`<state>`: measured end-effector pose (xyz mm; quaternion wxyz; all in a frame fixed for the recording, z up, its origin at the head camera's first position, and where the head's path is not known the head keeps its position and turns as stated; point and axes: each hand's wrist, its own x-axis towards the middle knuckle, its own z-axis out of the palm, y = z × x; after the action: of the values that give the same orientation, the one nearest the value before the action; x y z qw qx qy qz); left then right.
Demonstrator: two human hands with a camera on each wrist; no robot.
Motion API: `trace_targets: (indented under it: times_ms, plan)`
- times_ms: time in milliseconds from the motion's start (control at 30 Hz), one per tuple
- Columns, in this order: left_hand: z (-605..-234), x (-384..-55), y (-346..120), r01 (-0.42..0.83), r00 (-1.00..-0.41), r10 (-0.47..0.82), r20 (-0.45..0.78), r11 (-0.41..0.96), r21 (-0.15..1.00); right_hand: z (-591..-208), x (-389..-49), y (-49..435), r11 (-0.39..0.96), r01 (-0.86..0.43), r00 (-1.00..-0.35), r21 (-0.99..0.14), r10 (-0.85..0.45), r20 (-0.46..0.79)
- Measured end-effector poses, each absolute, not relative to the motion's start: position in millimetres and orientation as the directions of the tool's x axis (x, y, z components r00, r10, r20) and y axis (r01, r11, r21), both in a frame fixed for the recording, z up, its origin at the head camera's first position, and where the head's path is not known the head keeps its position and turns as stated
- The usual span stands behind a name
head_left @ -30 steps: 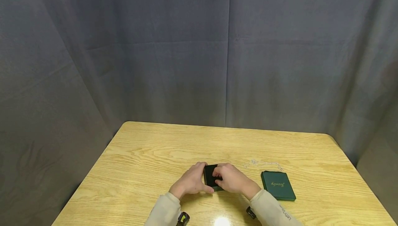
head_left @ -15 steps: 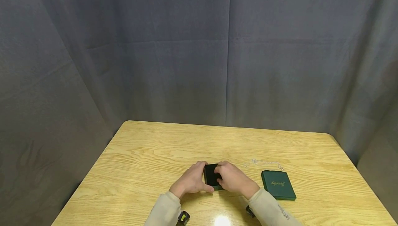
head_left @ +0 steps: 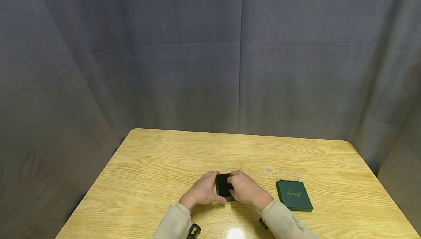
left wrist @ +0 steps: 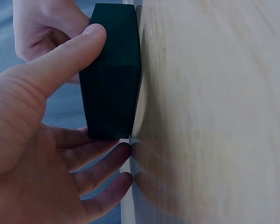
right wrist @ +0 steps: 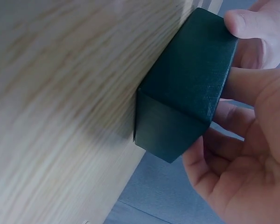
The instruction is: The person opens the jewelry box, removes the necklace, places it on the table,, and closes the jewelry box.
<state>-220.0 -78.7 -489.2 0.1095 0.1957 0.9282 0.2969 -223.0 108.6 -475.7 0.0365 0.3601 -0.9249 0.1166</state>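
Observation:
A dark green jewelry box base [head_left: 231, 198] stands on the table before me, its open top showing a black pad [head_left: 222, 186]. My left hand [head_left: 204, 189] holds it from the left, thumb along the near wall and fingers at the far side. In the left wrist view the thumb presses the green wall [left wrist: 113, 88]. From the right, my right hand [head_left: 247, 189] reaches over the top with curled fingers and thumb at the black pad; the box edge hides these fingertips in the right wrist view. A green lid [head_left: 294, 196] lettered "Jewelry" in gold lies to the right.
A thin silver chain necklace [head_left: 279, 172] lies loosely spread behind the lid. The wooden table [head_left: 158, 162] has rounded far corners, and grey curtains [head_left: 184, 67] hang behind it and at both sides.
My right hand has shifted slightly, its fingers a little further right over the black pad. The left hand, box, lid and necklace stay where they were.

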Motion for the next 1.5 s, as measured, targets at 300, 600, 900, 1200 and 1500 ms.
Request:
trace_targets:
  times_ms: [300,600,900,1200,1500]
  plan:
    - [-488.0,-220.1,-78.5,0.304,-0.898,0.432,-0.084,0.746,0.593,-472.7,-223.9,109.9,0.704,-0.664,-0.744,-0.253,-0.655,0.130]
    - [-486.1,-218.5,-78.2,0.308,-0.900,0.427,-0.080,0.758,0.575,-459.5,-223.2,130.5,0.674,-0.608,-0.775,-0.420,-0.620,0.126]
    - [-488.0,-218.4,-78.7,0.289,-0.898,0.428,-0.105,0.753,0.592,-447.5,-216.9,170.7,0.744,-0.513,-0.838,-0.427,-0.542,0.062]
    - [-487.1,-218.4,-79.4,0.293,-0.891,0.441,-0.112,0.746,0.598,-445.5,-211.6,212.2,0.805,-0.437,-0.878,-0.402,-0.479,-0.004]
    - [-487.8,-218.5,-79.8,0.285,-0.889,0.442,-0.124,0.743,0.606,-448.0,-207.2,251.1,0.849,-0.390,-0.890,-0.356,-0.447,-0.091]
